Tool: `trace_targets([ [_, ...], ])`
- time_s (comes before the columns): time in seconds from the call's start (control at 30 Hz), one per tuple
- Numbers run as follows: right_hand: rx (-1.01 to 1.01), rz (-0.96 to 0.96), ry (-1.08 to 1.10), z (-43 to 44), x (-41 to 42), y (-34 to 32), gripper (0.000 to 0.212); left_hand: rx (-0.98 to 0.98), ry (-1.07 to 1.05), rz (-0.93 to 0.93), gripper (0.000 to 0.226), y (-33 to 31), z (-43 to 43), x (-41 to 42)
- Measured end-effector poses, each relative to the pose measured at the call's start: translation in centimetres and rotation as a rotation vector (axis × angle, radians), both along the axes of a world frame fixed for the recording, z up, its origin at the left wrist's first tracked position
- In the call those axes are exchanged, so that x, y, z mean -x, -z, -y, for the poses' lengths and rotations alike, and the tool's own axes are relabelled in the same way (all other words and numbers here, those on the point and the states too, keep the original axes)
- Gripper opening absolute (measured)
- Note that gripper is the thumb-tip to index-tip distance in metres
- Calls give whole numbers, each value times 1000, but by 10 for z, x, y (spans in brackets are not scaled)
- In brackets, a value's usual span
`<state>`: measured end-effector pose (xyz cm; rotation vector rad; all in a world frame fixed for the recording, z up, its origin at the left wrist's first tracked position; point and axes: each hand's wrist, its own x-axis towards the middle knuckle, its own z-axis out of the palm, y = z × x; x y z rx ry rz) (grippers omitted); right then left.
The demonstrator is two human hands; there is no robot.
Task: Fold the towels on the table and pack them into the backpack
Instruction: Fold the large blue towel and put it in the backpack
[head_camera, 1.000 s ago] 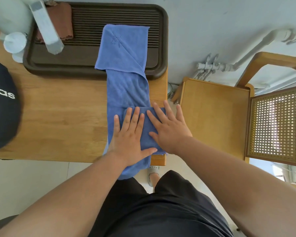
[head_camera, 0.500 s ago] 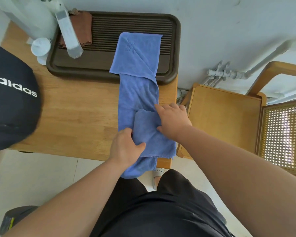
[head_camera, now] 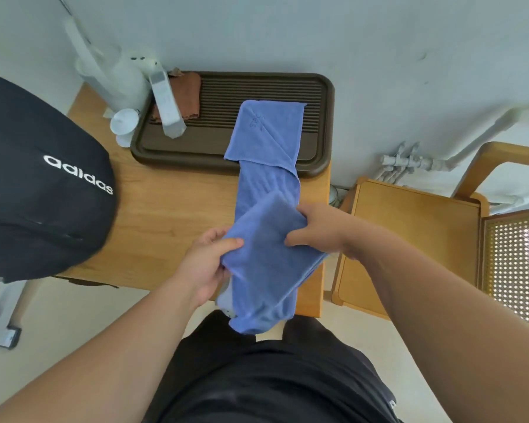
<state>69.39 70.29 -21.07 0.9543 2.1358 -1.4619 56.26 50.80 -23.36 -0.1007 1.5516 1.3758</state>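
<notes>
nearest the body, a loose end of the blue towel (head_camera: 264, 248) hangs off the table (head_camera: 165, 215) edge, over the dark shorts.

just above it, both hands grasp the folded near part of the towel, which is lifted and tilted off the table. left hand (head_camera: 206, 264) pinches the left edge, thumb on top, fingers underneath. right hand (head_camera: 316, 232) grips the right edge near the far corner, thumb across the top face.

key relation: the towel's long axis runs straight away from the person. the folded part sits at the near end, and the unfolded length lies ahead of both hands, flat across the table, so the likely next fold carries the held part forward along that line, not sideways. the hands flank the axis, one to each side, about equally near.

further out, the towel's far end, one corner turned over, rests on the dark slatted tray (head_camera: 326, 123). a brown cloth (head_camera: 185, 94) lies at the tray's far left.

the black backpack (head_camera: 37, 184) sits on the left end of the table, well apart from the towel and nearer the left hand. packing not yet begun.

a wooden chair (head_camera: 409, 236) stands to the right.
</notes>
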Motion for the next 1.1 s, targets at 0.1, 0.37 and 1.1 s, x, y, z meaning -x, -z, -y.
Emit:
trace_targets([
  [0.1,157,-160,224,23,22,-7,32,-263,-186,232,36,-5,21,24],
  [0.37,246,-150,467,120,96,29,34,75,-102,-91,37,13,77,112],
  [1.1,-733,180,-453,163,207,79,84,509,1208,-1320,79,67,90,214],
])
